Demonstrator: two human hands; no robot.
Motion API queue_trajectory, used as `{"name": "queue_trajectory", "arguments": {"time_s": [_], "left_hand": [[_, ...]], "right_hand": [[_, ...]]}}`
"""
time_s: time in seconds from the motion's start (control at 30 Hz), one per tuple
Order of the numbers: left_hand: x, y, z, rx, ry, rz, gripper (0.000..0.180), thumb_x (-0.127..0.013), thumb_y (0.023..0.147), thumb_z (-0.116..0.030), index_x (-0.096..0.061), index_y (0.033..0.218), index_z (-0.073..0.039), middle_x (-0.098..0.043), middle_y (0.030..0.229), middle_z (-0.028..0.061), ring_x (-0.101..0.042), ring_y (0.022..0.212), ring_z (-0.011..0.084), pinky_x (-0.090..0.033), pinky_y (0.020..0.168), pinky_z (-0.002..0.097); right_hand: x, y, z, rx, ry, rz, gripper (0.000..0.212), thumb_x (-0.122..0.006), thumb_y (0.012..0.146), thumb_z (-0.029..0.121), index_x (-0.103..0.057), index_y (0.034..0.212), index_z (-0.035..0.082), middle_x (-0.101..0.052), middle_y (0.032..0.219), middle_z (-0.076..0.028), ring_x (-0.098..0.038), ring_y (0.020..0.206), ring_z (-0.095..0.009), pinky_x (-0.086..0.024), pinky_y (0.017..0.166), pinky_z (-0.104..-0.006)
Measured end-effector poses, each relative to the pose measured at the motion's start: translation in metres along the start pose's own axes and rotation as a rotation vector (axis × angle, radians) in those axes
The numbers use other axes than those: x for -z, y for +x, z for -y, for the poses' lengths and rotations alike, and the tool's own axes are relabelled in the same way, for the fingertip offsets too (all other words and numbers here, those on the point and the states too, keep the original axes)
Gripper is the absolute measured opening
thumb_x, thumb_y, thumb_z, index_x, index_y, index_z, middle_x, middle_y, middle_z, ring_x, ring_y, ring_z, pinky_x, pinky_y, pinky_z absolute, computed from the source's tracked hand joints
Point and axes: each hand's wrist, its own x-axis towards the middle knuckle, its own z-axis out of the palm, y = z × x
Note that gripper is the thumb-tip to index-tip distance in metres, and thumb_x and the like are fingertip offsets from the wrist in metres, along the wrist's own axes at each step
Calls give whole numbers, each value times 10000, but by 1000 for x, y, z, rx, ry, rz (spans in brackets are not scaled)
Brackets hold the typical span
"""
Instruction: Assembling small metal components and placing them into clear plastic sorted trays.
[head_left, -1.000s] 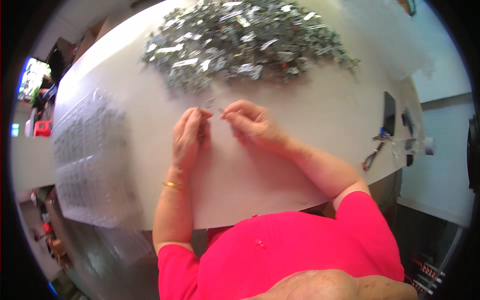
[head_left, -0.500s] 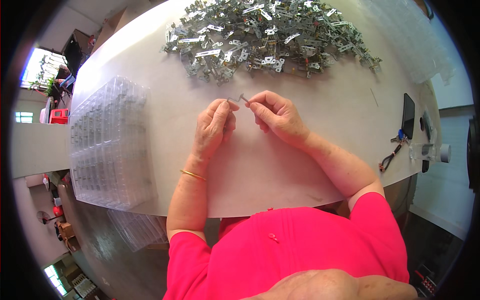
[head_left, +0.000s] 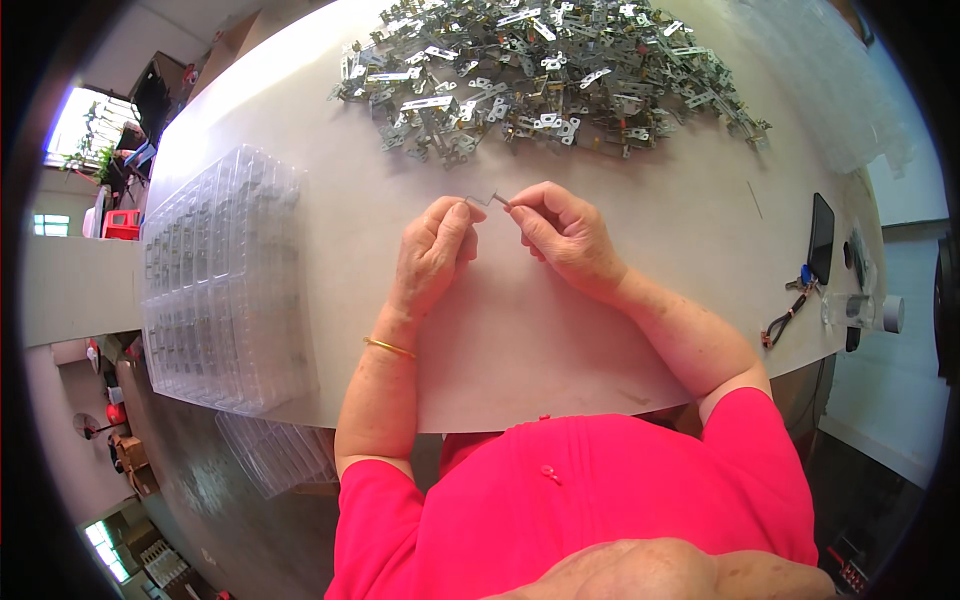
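Above the middle of the table, both my hands pinch a small grey metal part (head_left: 487,203) between them. It looks like a thin bent bracket with a pin-like end; its finer shape is too small to make out. My left hand (head_left: 437,245) grips the bent thin end between thumb and forefinger. With my right hand (head_left: 567,235) I hold the straight end the same way, fingers curled. Beyond the hands lies a large heap of small metal bracket assemblies (head_left: 540,85), silvery with some brass-coloured and orange bits.
Stacked clear plastic trays (head_left: 225,290) with small parts stand on the left of the table (head_left: 500,370). More clear trays (head_left: 275,450) sit below its edge. At right lie a phone (head_left: 821,238), keys (head_left: 803,277), a clear bottle (head_left: 855,311), a thin rod (head_left: 754,200) and plastic sheeting (head_left: 830,90).
Both hands, with the metal part between them, appear slightly further right in the picture. The whole scene has also shifted a little. The grip looks the same.
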Motion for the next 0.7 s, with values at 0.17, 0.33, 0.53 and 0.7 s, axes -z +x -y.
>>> {"name": "queue_trajectory", "arguments": {"time_s": [0.17, 0.33, 0.53, 0.7], "left_hand": [[1, 0, 2, -60, 70, -8, 312, -437, 1055, -273, -613, 1003, -20, -503, 624, -11, -376, 495, 40, -302, 445, 200], [4, 1, 2, -142, 278, 20, 276, -468, 1041, -226, -632, 960, -21, -526, 624, -11, -456, 561, 54, -365, 508, 223], [-1, -1, 0, -228, 362, 36, 244, -493, 1027, -195, -638, 954, -14, -531, 621, 2, -493, 566, 72, -402, 524, 249], [0, -1, 10, -326, 463, 38, 201, -519, 1015, -166, -642, 968, -14, -535, 633, 9, -512, 573, 78, -426, 538, 260]], "right_hand": [[-1, 1, -2, 24, 28, -1, 137, -602, 984, 117, -581, 1095, 41, -586, 743, 15, -558, 657, -50, -468, 565, -216], [0, 2, -2, 46, 72, 57, 185, -587, 991, 107, -547, 1162, 46, -580, 756, 3, -562, 677, -61, -476, 573, -218], [0, 0, -1, -20, 112, 84, 140, -591, 984, 91, -590, 1114, 37, -583, 769, 8, -567, 698, -60, -482, 610, -221], [2, 5, -15, 195, -122, 10, 76, -621, 967, 86, -638, 1022, 36, -603, 841, 23, -559, 762, -51, -465, 670, -202]]}}
